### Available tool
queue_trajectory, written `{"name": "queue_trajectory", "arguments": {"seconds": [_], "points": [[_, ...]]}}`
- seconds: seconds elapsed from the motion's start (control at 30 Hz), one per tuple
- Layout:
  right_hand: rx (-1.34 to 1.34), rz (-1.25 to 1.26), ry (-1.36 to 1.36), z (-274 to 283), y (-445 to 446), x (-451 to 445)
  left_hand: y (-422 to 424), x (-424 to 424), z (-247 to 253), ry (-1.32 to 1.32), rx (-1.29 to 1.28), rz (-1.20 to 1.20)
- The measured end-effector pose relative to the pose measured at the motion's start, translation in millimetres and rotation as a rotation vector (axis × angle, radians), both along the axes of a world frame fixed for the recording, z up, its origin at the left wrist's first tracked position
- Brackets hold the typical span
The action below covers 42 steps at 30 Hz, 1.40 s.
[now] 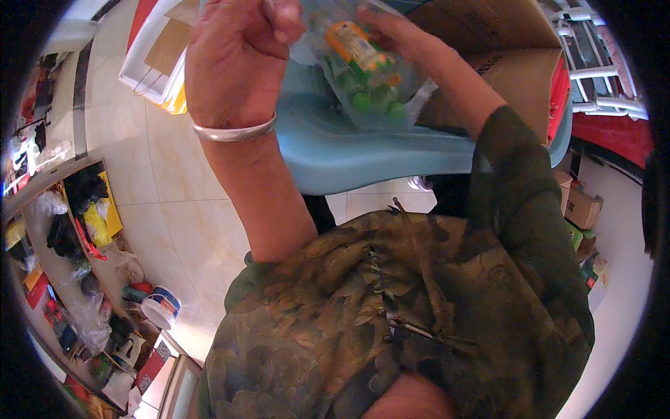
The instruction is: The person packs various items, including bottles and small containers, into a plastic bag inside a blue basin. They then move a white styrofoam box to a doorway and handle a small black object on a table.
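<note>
A clear plastic bag [340, 86] lies over a light-blue plastic stool or chair seat [377, 152]. Inside it are an orange-and-white container [356, 46] and several small green-topped items [374, 102]. My left hand [246, 52], with a silver bangle [235, 131] at the wrist, is raised at the bag's upper left; its fingers are curled tightly and seem to pinch the bag's edge. My right hand [398, 34] reaches in from the right against the bag's upper right side. Its fingertips are partly hidden by the plastic and the contents, so its grip is unclear.
An open cardboard box [502, 89] stands on the right of the seat, with a red item [558, 99] along its edge. White metal racks [596, 73] are beyond it. A white box [152, 57] is at the upper left. Cluttered shelves [68, 251] and a white bucket [161, 308] line the left.
</note>
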State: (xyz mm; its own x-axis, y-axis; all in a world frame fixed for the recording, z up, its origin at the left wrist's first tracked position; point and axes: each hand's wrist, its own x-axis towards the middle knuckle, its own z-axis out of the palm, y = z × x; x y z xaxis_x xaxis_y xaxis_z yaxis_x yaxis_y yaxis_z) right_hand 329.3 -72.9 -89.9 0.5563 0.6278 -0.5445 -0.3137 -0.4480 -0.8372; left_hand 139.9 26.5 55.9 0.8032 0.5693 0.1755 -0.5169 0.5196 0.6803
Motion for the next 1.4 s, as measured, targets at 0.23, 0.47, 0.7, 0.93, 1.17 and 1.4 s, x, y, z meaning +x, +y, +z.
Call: {"name": "queue_trajectory", "arguments": {"seconds": [0.23,0.47,0.7,0.93,1.17,1.4], "points": [[0.487,0.121,-0.354,123,-57,25,10,-15,15,-0.321,-0.047,0.387],[-0.097,-0.499,0.319,-125,-81,51,43,-25,-8,-0.423,-0.116,0.377],[-0.835,0.301,-0.207,-252,-48,-47,46,-52,-8,-0.054,-0.213,0.487],[-0.838,0.209,-0.239,-274,-53,-50,32,-44,1,0.075,-0.196,0.556],[-0.547,0.139,-0.253,-233,-61,12,38,-37,-8,0.075,-0.115,0.353],[-0.023,-0.082,-0.074,-85,-130,58,-11,1,10,0.564,0.399,0.027]]}}
